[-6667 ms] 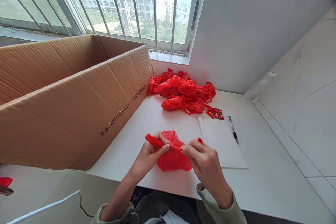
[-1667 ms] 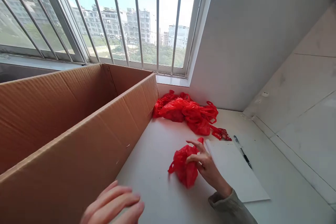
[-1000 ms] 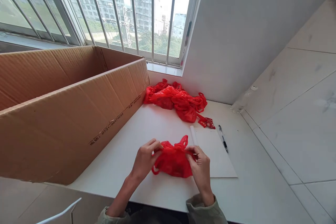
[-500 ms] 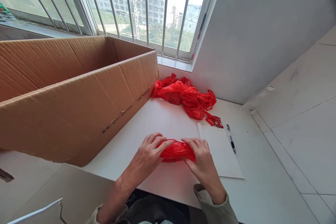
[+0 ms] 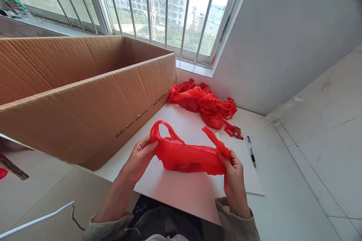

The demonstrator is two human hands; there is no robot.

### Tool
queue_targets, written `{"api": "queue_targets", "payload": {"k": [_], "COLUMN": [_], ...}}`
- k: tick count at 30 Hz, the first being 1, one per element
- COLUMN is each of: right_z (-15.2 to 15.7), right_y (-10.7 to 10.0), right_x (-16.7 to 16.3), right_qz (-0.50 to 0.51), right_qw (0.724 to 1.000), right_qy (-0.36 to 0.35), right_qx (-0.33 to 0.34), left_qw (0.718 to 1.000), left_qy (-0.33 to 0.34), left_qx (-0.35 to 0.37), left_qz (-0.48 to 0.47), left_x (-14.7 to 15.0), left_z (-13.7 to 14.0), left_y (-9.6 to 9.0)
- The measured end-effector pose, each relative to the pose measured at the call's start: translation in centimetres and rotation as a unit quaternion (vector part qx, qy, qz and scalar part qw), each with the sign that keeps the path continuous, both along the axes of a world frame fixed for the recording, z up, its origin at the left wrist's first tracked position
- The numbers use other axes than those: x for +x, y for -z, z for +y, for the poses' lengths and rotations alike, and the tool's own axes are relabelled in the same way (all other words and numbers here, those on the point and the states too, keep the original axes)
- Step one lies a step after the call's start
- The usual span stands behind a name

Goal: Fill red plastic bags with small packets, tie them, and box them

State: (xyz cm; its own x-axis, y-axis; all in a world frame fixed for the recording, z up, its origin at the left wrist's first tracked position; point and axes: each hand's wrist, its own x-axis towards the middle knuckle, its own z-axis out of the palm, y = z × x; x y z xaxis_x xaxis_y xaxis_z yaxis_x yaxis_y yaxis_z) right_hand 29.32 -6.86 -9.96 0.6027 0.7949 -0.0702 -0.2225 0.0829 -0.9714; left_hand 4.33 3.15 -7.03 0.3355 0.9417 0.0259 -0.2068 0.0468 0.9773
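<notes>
Between my hands a red plastic bag [image 5: 188, 158] is stretched sideways above the white table, its two handle loops standing up. My left hand [image 5: 143, 154] pinches its left end below the open loop. On the other side, my right hand [image 5: 233, 165] grips the right end, where the second handle is bunched. A darker patch shows low in the bag; I cannot make out what it is. Farther back lies a heap of crumpled red plastic bags [image 5: 202, 101] against the wall.
A large open cardboard box [image 5: 93, 116] takes up the left side, below the barred window. White paper [image 5: 249, 180] lies partly behind my right hand, with a pen [image 5: 251, 151] beside it. A small red patterned packet [image 5: 234, 131] sits by the heap. The table edge [image 5: 181, 211] is near my body.
The bag was a compact bundle held in both hands; now it is spread wider, with its handles up. My hands have moved apart. The view has shifted slightly.
</notes>
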Motion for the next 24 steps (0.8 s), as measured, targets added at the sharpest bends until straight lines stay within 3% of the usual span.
{"api": "queue_targets", "payload": {"k": [2,5,6,8,10,12,14,17,19,20,24], "right_z": [-0.5,-1.6,-2.0,-2.6,-2.7,-1.9,-0.7,1.1,1.5,1.5,0.2], "right_y": [-0.6,-2.7,-3.7,-5.8,-7.6,-8.5,-8.4,-7.3,-6.8,-6.9,-8.1], "right_x": [0.0,-0.7,-1.1,-2.1,-3.1,-3.8,-4.1,-3.8,-3.3,-3.0,-1.9], "right_qz": [-0.043,-0.232,-0.32,-0.493,-0.612,-0.68,-0.732,-0.793,-0.797,-0.786,-0.691], "right_qw": [0.999,0.972,0.944,0.86,0.775,0.71,0.652,0.57,0.555,0.564,0.654], "right_qy": [0.0,0.043,0.068,0.087,0.032,-0.071,-0.156,-0.214,-0.238,-0.254,-0.303], "right_qx": [-0.004,0.018,0.037,0.095,0.156,0.169,0.12,0.021,-0.004,0.0,0.051], "left_qw": [0.999,0.992,0.976,0.906,0.815,0.755,0.733,0.747,0.77,0.783,0.828], "left_qy": [-0.002,-0.011,-0.018,-0.037,-0.025,0.028,0.078,0.121,0.141,0.143,0.124], "left_qx": [-0.009,0.128,0.202,0.359,0.48,0.541,0.553,0.536,0.512,0.501,0.44], "left_qz": [-0.046,0.016,0.079,0.223,0.323,0.369,0.388,0.375,0.352,0.338,0.323], "left_x": [-0.3,-0.5,-0.4,0.1,0.8,1.4,1.7,1.2,0.6,0.3,-0.5], "left_z": [-0.5,-1.7,-2.2,-3.2,-3.9,-4.3,-4.5,-4.7,-4.8,-4.9,-5.1], "left_y": [-0.6,-2.4,-3.2,-4.8,-6.1,-6.7,-6.7,-6.2,-5.9,-5.8,-5.6]}}
